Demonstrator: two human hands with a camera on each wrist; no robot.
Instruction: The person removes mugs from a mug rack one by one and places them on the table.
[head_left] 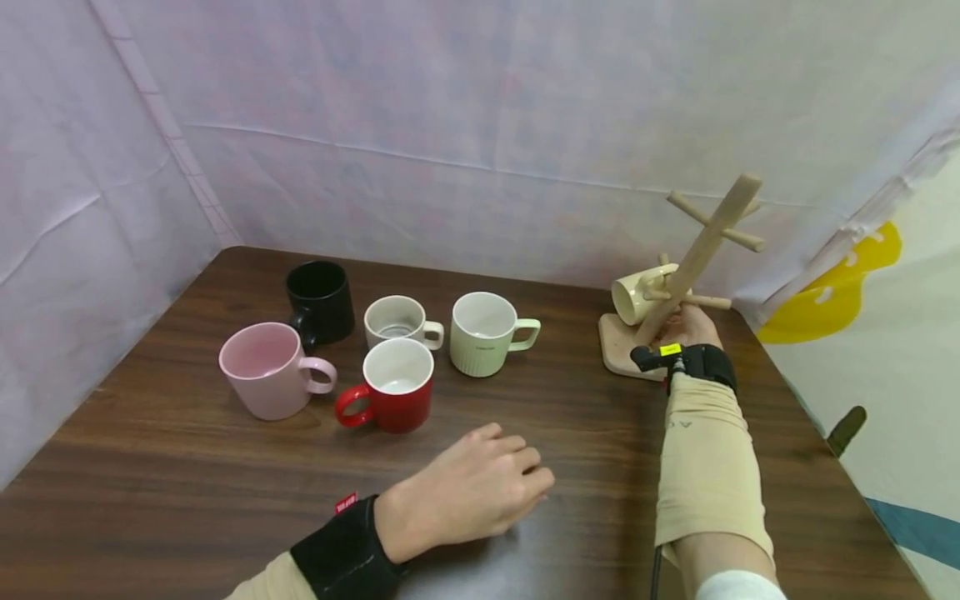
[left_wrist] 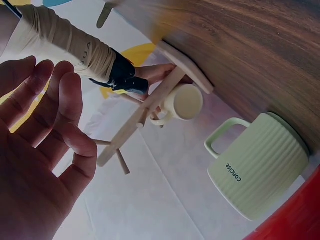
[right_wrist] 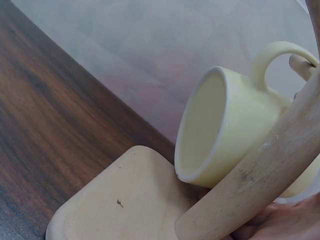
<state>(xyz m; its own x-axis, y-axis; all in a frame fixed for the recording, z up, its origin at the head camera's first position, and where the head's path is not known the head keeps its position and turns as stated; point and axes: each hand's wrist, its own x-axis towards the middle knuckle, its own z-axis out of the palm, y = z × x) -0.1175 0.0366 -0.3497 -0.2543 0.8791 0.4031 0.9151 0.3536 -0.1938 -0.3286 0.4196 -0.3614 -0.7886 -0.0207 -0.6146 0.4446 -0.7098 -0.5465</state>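
I see my right hand at the right of the frame, against the foot of the wooden mug tree, which leans toward the upper right. A cream mug hangs on a low peg, mouth facing left. My left hand rests flat on the dark wooden surface at lower centre. Left of centre stand five mugs: black, pink, red, small beige and pale green.

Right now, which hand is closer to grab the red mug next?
The left hand, probably. It rests open on the table near the red mug, while the right hand holds the wooden mug tree.
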